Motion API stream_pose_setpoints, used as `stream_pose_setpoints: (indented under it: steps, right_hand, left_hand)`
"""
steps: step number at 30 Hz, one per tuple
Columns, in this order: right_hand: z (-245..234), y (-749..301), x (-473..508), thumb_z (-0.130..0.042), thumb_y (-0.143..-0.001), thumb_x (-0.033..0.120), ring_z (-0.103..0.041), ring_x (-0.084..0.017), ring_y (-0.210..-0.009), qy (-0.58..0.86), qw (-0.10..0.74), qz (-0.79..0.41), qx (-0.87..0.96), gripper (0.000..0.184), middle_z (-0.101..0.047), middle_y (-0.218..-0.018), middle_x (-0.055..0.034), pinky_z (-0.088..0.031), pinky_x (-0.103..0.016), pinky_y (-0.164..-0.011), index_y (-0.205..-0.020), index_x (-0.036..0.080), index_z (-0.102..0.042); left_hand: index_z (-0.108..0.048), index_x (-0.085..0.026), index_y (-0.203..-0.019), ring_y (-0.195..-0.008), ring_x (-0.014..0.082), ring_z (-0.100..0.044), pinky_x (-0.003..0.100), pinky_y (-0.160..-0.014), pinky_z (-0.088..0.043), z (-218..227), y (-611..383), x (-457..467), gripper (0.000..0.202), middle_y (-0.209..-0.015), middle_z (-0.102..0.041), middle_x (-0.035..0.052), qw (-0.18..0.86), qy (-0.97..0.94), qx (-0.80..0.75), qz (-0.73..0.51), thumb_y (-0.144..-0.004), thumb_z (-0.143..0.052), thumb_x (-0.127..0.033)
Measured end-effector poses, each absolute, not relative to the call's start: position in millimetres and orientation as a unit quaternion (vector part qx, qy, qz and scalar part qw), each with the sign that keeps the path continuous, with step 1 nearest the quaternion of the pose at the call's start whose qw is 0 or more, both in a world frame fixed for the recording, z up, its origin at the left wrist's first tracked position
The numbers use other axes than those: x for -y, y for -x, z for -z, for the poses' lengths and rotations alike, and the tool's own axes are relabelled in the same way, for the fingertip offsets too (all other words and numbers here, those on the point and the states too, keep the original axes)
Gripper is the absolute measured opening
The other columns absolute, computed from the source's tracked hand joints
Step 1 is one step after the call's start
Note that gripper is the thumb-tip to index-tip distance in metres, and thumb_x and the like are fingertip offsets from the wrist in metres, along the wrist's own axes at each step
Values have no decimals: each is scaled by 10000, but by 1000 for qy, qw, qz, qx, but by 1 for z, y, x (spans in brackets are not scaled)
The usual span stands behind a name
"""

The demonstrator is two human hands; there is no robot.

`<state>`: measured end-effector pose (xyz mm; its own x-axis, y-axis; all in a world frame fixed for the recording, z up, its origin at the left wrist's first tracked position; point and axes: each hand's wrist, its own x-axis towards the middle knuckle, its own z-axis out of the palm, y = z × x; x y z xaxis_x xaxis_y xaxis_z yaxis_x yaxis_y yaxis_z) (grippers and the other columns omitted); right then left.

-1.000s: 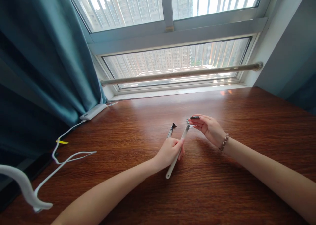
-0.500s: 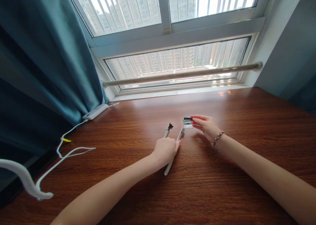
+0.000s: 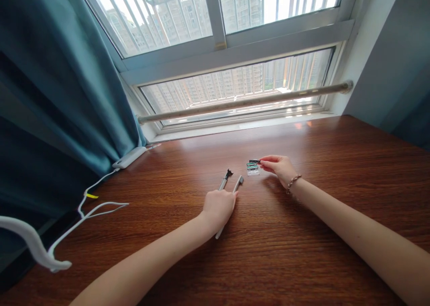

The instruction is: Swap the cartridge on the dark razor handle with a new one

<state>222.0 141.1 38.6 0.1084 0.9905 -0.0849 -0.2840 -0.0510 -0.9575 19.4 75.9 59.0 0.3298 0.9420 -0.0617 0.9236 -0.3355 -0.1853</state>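
Observation:
My left hand [image 3: 219, 207] is closed around a silver-and-black razor handle [image 3: 223, 183], whose black head end points away from me. A white toothbrush [image 3: 237, 185] with dark bristles also passes through this hand, its tail end showing below the palm. Ahead and to the right, a small clear plastic case [image 3: 253, 172] rests on the table, with green-and-black razor cartridges [image 3: 251, 166] in it. My right hand [image 3: 280, 168], a braided band at its wrist, pinches a black razor cartridge [image 3: 254, 161] at the far side of the case. Whether that cartridge is free of the case I cannot tell.
The brown wood-grain tabletop [image 3: 174, 176] runs up to a barred window with a horizontal rail [image 3: 242, 103]. A white power strip [image 3: 130, 157] and white cable [image 3: 88, 183] lie at the left beside a blue curtain [image 3: 101, 91]. A curved white object [image 3: 30, 236] stands at lower left.
My left hand has shifted slightly left with the razor handle and toothbrush. The right fingers have drawn back a little from the case, showing more of it. The view has turned slightly.

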Motion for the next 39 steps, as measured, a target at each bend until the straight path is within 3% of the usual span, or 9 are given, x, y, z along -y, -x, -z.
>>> stream_pose_setpoints:
  steps: [14,21,24,26,29,34,39]
  right_hand:
    - [-21,-232,-150,-734,-523,282,-547,-102,-586,524,554,-495,416,269,-639,-700,-62,-403,-174,-450,-732,125,-670]
    - [-21,-233,-149,-719,-524,301,-522,-100,-548,544,534,-476,439,291,-630,-669,-66,-387,-178,-421,-744,115,-681]
    - [-22,-232,-148,-706,-529,292,-494,-86,-507,551,522,-466,454,268,-620,-620,-50,-370,-171,-400,-729,116,-684]
    - [-24,-231,-147,-697,-530,282,-470,-76,-475,557,513,-458,465,248,-613,-592,-39,-356,-168,-384,-718,121,-688]
    - [-27,-229,-145,-682,-530,268,-442,-70,-436,569,499,-444,479,223,-598,-547,-26,-340,-168,-363,-701,125,-691]
    - [-28,-229,-143,-659,-542,268,-415,-62,-394,587,474,-421,503,207,-593,-530,-20,-327,-170,-344,-693,130,-693]
    - [-26,-230,-140,-647,-563,274,-417,-64,-389,597,452,-403,526,209,-609,-556,-25,-338,-177,-352,-710,134,-696]
  left_hand:
    - [-668,-111,-819,-733,277,-613,342,-599,-420,-59,-24,-98,541,-744,-634,179,54,809,582,-63,-895,-181,-335]
    - [-601,-89,-880,-797,262,-558,346,-677,-406,-66,-30,-114,546,-808,-592,167,86,836,542,19,-829,-282,-529]
    - [-544,-108,-987,-1027,290,-439,413,-855,-342,-69,-33,-128,505,-1029,-531,172,124,868,474,80,-757,-441,-545]
    - [-492,-118,-1091,-1171,321,-293,498,-951,-225,-67,-35,-140,591,-1195,-438,172,124,880,447,99,-698,-519,-558]
    - [-436,-160,-1183,-1252,347,-122,608,-957,-87,-60,-39,-158,701,-1312,-325,151,72,896,428,98,-644,-554,-591]
    - [-545,-235,-1038,-1245,357,-141,679,-905,-44,-50,-40,-174,541,-1264,-403,94,-21,902,418,107,-637,-556,-596]
    - [-551,-211,-935,-1243,328,-181,665,-919,-32,-46,-40,-174,455,-1168,-480,73,-66,899,406,151,-630,-600,-546]
